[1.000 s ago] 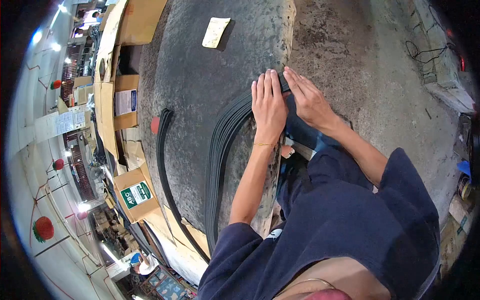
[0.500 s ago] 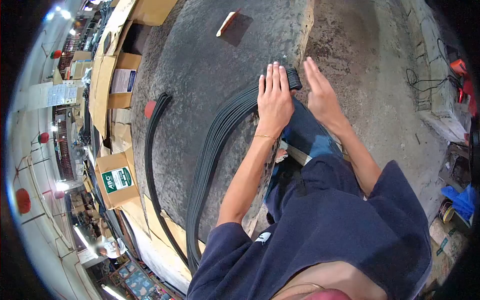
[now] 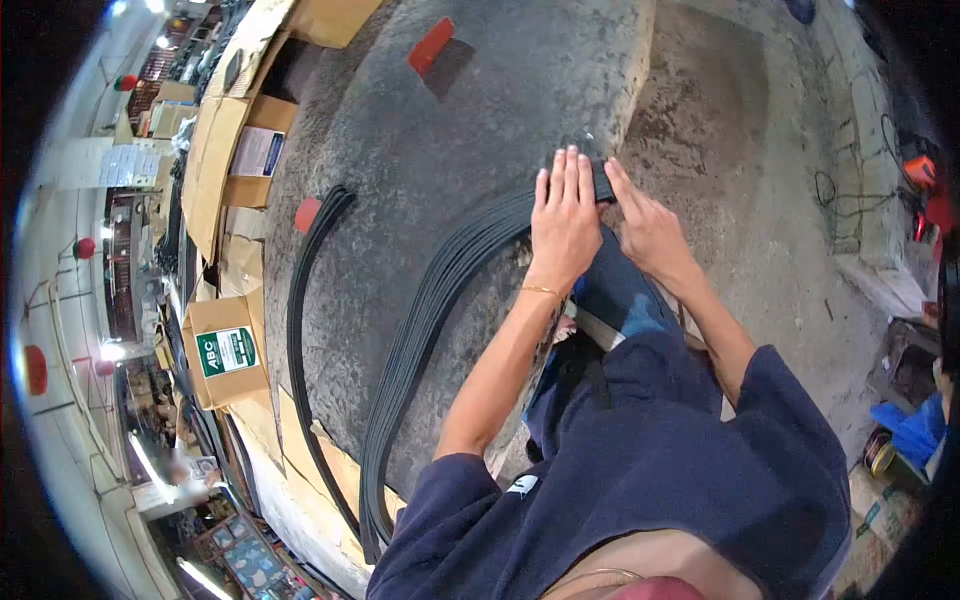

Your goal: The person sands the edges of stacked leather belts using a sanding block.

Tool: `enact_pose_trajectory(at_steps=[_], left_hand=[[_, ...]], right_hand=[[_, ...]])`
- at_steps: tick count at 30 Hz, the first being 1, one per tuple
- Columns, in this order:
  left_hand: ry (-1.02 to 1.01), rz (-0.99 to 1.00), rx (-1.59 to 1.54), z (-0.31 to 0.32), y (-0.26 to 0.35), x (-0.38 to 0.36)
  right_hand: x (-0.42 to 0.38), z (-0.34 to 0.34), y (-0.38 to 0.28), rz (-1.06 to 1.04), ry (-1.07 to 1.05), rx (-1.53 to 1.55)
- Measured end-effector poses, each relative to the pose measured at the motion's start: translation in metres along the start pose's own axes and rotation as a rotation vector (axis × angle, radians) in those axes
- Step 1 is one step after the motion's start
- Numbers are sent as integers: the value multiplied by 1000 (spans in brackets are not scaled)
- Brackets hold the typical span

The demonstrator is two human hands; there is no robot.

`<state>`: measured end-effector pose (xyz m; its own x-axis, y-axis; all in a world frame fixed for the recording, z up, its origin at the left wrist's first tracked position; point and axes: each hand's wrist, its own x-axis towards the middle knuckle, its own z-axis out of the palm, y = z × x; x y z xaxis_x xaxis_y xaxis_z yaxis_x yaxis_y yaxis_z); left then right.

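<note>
A thick bundle of long black strips (image 3: 430, 300) curves over the dark worn table (image 3: 390, 130). My left hand (image 3: 567, 222) lies flat on top of the bundle near its end, fingers stretched out side by side. At the very end of the strips is my right hand (image 3: 650, 232), its fingers extended and touching the strip ends. Some of its palm side is hidden. A thinner black bundle (image 3: 303, 290) lies farther left on the table, beside a round red piece (image 3: 307, 214).
A red object (image 3: 431, 46) stands at the table's far part. Cardboard boxes (image 3: 228, 350) line the left edge. Cables (image 3: 840, 200) and a blue bag (image 3: 912, 428) are at the right. A blurred person (image 3: 190, 470) is in the background at lower left.
My right hand has moved left and in against the end of the bundle. The strip ends look more even. The camera view has shifted slightly.
</note>
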<state>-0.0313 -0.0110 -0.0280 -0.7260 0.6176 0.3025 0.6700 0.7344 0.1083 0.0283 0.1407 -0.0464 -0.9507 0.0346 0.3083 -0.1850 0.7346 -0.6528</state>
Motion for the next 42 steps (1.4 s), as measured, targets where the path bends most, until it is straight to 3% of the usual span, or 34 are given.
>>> enact_pose_trajectory(at_steps=[4, 6, 7, 8, 11, 14, 15, 17, 19, 21, 22, 23, 24, 25, 26, 29, 31, 32, 33, 36, 38, 40, 42], left_hand=[[-1, -15, 27, 2, -1, 0], [-37, -17, -3, 3, -1, -1], [-15, -18, -1, 4, 0, -2], [-12, -19, 9, 4, 0, -1], [-16, -18, 36, 1, 0, -1], [-1, -30, -6, -1, 2, 0], [-7, -40, -23, -2, 3, 1], [-67, -29, 61, 0, 0, 3], [-120, -37, 89, 1, 4, -4], [-75, -28, 70, -5, 3, 4], [-50, -19, 46, -4, 2, 3], [-50, -22, 22, -3, 2, 1], [-46, -18, -4, -2, 0, 3], [-64, -19, -20, 0, 0, 2], [-75, -24, -33, 1, -2, 2], [-88, -26, -34, -1, -2, 2], [-87, -29, -35, -3, -1, 4], [-94, -30, -27, -4, -1, 4], [-88, -31, -33, -3, -1, 4], [-73, -20, -21, -4, -1, 4], [-77, -12, -15, -4, -2, 3], [-75, 0, -6, -3, -2, 4], [-55, 9, 15, -2, -2, 3]], right_hand=[[35, -34, -2, -106, -59, -134], [84, -51, -10, 106, -324, -276], [109, -40, -14, 40, -74, -188], [139, -24, -13, -170, 110, -111], [245, 46, -23, -533, 94, -128], [307, 145, -2, -573, 177, -218], [316, 169, 10, -471, 194, -302], [343, 171, 1, -370, 222, -372], [349, 146, -9, -349, -173, -530], [364, 148, -7, -491, -118, -568], [362, 139, -6, -616, 13, -461], [368, 137, -1, -723, -44, -544], [368, 129, 0, -744, -75, -554], [359, 115, -1, -747, 45, -288], [348, 98, -12, -466, -27, -310], [339, 84, 49, -323, 149, -26], [257, -17, 24, -118, 290, 236], [236, -41, 42, -79, 337, 177], [197, -89, 7, 262, 237, 350], [138, -116, 111, 152, 379, 191], [89, -111, 82, 238, 477, 287], [51, -84, 51, 190, 384, 297], [32, -55, 20, 219, 1, 277]])
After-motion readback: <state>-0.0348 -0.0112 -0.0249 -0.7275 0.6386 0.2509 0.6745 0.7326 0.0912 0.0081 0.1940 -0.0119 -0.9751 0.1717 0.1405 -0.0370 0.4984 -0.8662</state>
